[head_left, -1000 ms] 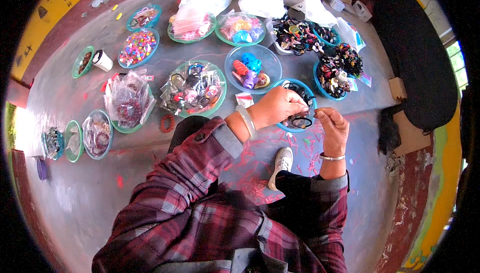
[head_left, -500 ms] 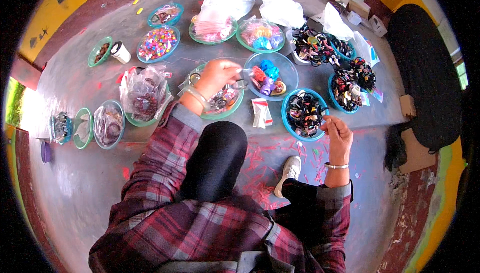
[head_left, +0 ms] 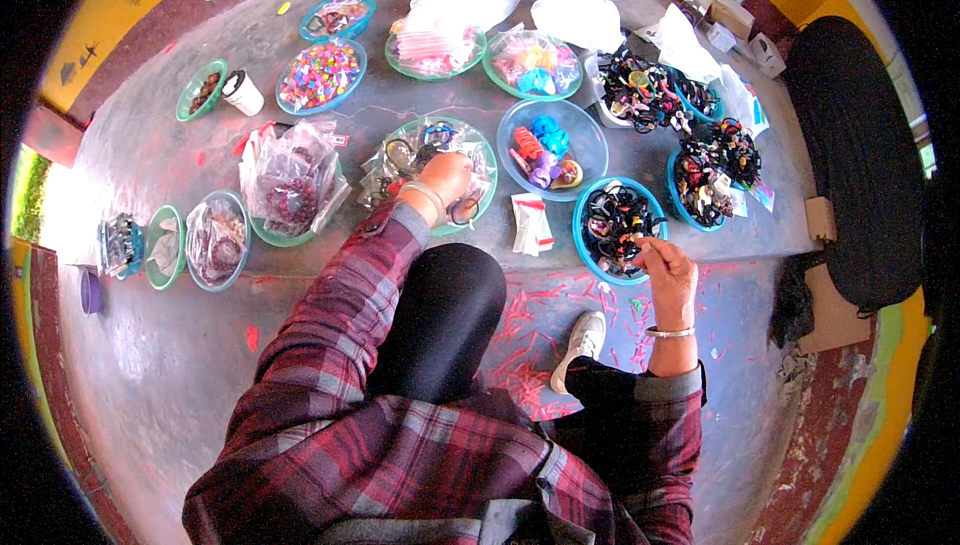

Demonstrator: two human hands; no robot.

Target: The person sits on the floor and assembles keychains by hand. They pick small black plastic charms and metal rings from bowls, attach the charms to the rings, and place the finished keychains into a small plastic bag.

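Note:
My left hand (head_left: 447, 178) is closed, fingers curled down over the green bowl (head_left: 487, 150) of small plastic bags and trinkets. A dark loop (head_left: 463, 212) shows just below it; what the fingers hold is hidden. At the right, my right hand (head_left: 672, 270) pinches at the near right rim of a blue bowl (head_left: 578, 235) heaped with black hair ties (head_left: 612, 217). A dark hair tie seems to be between its thumb and fingertips. Between the two bowls lies a small white packet with red edges (head_left: 532, 225).
Behind stand a clear bowl of coloured clay-like pieces (head_left: 545, 150), a bowl of bright beads (head_left: 320, 75) and a lidded paper cup (head_left: 242, 93). More hair ties (head_left: 705, 180) fill bowls at the right. Bagged items (head_left: 292, 180) sit left. Red scraps (head_left: 520, 325) litter the floor by my shoe (head_left: 580, 345).
My left hand has moved from above the bowl's far right side down into its near right part. My right hand has shifted slightly left and down, over the hair ties.

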